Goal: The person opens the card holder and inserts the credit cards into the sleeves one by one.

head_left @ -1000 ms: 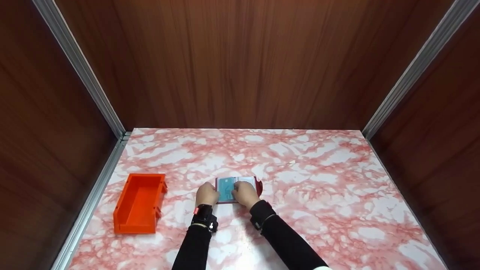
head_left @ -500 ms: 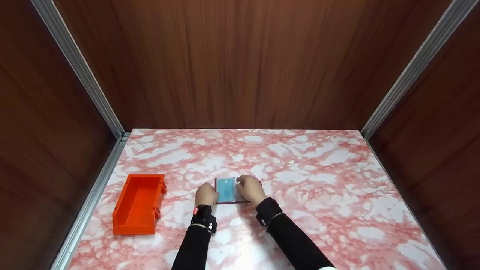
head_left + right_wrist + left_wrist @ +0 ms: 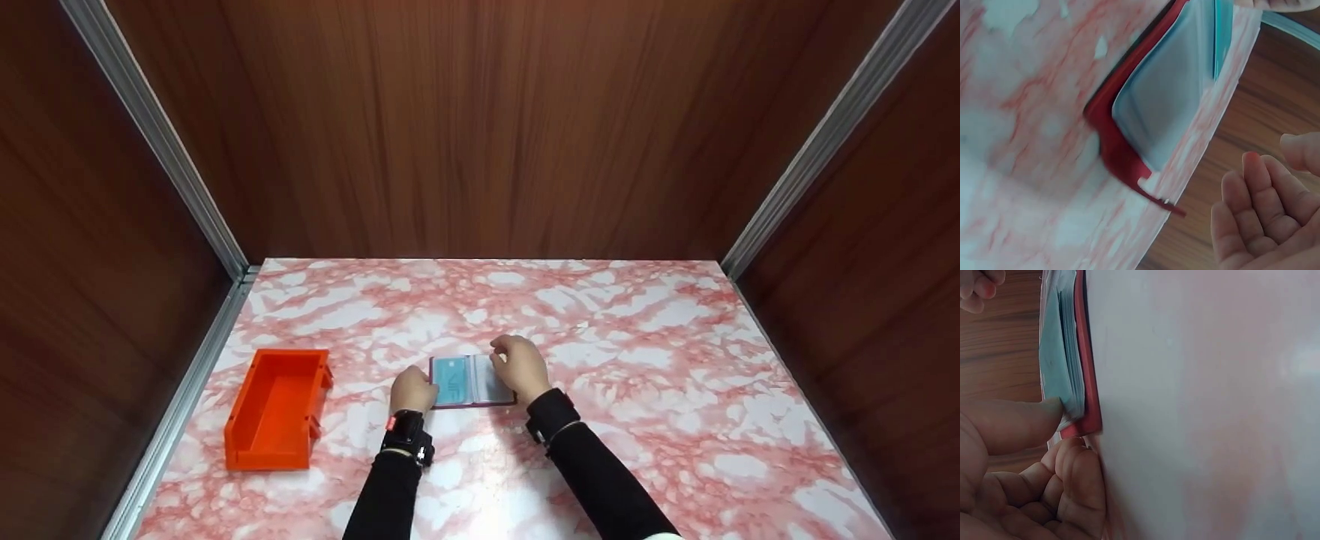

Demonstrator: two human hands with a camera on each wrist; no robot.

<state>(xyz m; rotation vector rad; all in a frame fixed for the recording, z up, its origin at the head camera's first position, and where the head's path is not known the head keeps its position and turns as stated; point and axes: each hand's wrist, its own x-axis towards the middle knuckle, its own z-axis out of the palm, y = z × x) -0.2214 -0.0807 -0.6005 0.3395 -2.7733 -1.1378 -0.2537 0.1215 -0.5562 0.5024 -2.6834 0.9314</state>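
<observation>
A red card holder (image 3: 1123,153) lies spread open on the table, with clear plastic sleeves (image 3: 492,382) on its right side. A teal card (image 3: 451,379) fills the sleeve on the left side. My left hand (image 3: 412,389) pinches the holder's left edge; in the left wrist view the thumb (image 3: 1027,422) lies on the teal card and the other fingers are curled by the red corner. Over the holder's right side is my right hand (image 3: 522,367), holding nothing, its fingers loosely bent. The right wrist view shows a strap with a snap (image 3: 1165,201) projecting from the cover.
An orange bin (image 3: 279,409) stands on the left part of the red-and-white marbled table (image 3: 637,360). Brown wood panels (image 3: 480,127) rise at the back and both sides, with metal rails (image 3: 165,150) at the corners.
My right hand has come off the middle of the holder and moved right and away from me, uncovering the clear sleeves. The left hand has stayed at the left edge.
</observation>
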